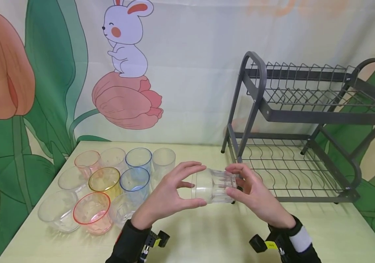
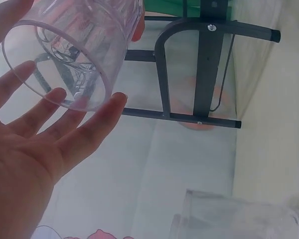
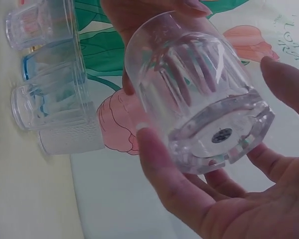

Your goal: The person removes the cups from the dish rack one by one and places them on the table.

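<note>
A clear cup (image 1: pixel 211 185) with a faceted lower part is held on its side above the table, between both hands. My left hand (image 1: pixel 171 191) holds it at the rim end, thumb below and fingers above, the fingertips spread round the rim in the left wrist view. At the base end, my right hand (image 1: pixel 257 197) grips it between thumb and fingers. A small dark round mark shows on the thick base of the cup (image 3: pixel 209 99) in the right wrist view. Both palms stand off from the cup's wall.
On the table's left stand several cups in rows, among them a yellow-rimmed cup (image 1: pixel 104 182), a red-rimmed cup (image 1: pixel 93 213) and a blue cup (image 1: pixel 134 182). A dark two-tier wire rack (image 1: pixel 305 117) stands at the right. Behind hangs a printed cloth (image 1: pixel 194 73).
</note>
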Motion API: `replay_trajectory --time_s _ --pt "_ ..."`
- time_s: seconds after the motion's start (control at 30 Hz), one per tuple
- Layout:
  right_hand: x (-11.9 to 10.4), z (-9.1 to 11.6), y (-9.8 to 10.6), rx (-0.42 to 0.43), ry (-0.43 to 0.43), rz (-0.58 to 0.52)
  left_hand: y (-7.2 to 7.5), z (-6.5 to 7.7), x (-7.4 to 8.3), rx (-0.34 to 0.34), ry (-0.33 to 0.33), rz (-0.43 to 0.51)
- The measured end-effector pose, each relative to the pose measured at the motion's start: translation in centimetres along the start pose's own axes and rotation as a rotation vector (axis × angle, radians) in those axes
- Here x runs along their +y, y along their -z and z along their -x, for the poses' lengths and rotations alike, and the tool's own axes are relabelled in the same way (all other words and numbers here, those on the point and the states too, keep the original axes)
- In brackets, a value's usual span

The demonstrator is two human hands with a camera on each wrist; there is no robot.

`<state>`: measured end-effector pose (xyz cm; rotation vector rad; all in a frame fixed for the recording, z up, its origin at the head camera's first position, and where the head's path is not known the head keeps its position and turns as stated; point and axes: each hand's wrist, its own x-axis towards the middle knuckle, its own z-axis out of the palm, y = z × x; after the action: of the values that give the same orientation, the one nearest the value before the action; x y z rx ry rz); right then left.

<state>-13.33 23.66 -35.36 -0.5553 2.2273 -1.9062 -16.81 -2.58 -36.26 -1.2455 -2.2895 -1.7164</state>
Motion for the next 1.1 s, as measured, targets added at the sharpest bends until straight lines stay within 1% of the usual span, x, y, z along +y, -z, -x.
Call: replay_trajectory --time_s 0.1,0.23,0.33,0.53,0.63,0.8,1.1 --pt "0.1 0.0 -0.2 -0.006 -0.010 0.033 0.5 0.5 0.0 -0.005 0.018 -0.044" --pt "0.4 0.1 -0.2 -0.004 -0.031 0.076 1.3 1.1 0.0 -0.032 0.026 -0.143" --pt "0.7 0.2 -0.2 -0.005 -0.033 0.101 1.9 1.7 -0.1 -0.064 0.040 -0.248" --pt "1.2 0.4 0.3 -0.011 -0.030 0.138 2.7 3.1 -0.1 -0.161 0.112 -0.405" --pt "1.3 0.6 0.6 -0.004 -0.043 0.153 3.0 3.7 -0.1 -0.215 0.135 -0.449" --pt "1.3 0.6 0.8 -0.007 -0.061 0.162 3.5 4.6 -0.1 -0.268 0.171 -0.495" --pt "1.5 1.0 0.8 0.012 -0.074 0.194 4.0 5.5 -0.7 -0.325 0.164 -0.591"
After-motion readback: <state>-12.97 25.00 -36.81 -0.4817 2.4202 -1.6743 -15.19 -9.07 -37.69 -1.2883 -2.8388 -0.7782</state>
